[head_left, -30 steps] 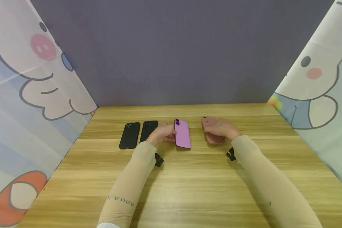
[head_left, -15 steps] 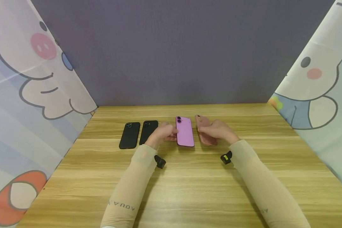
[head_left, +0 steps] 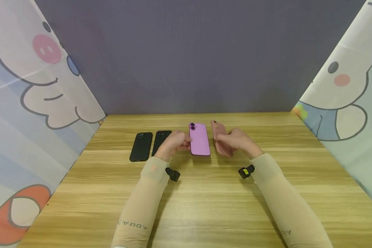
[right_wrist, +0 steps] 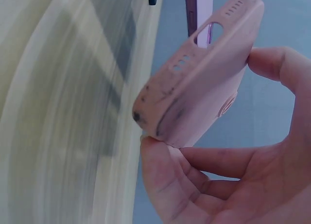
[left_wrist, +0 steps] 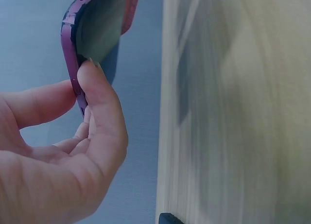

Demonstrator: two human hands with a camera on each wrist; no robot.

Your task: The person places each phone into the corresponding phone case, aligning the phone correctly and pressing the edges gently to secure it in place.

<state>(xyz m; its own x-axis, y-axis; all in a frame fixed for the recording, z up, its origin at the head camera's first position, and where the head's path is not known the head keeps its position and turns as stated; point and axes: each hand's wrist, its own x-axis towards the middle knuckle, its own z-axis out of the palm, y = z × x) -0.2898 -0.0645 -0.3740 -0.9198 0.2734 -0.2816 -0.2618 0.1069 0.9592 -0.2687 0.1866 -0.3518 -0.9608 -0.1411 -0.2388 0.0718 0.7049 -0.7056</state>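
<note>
My left hand (head_left: 175,143) pinches the left edge of a purple phone (head_left: 199,139) between thumb and fingers. In the left wrist view, the phone (left_wrist: 73,63) is off the table, its dark screen side showing. My right hand (head_left: 239,142) grips a pink phone case (head_left: 222,137) along its right side, raised and tilted. The right wrist view shows the case (right_wrist: 209,83) end-on, with speaker holes, a port cutout and dark smudges at one corner. Through that cutout part of the purple phone (right_wrist: 192,15) is visible behind. Phone and case are side by side, apart in the head view.
Two dark phones or cases lie left of my left hand: one black (head_left: 141,147) fully visible, another black one (head_left: 161,141) partly hidden by that hand. A wooden table (head_left: 204,206) carries everything. A grey panel (head_left: 198,62) rises behind, with cartoon-printed curtains (head_left: 34,86) on both sides.
My right hand has brought the pink case leftward, nearer the purple phone, and tilted it up. The purple phone has risen slightly in my left hand. Both dark items stay put.
</note>
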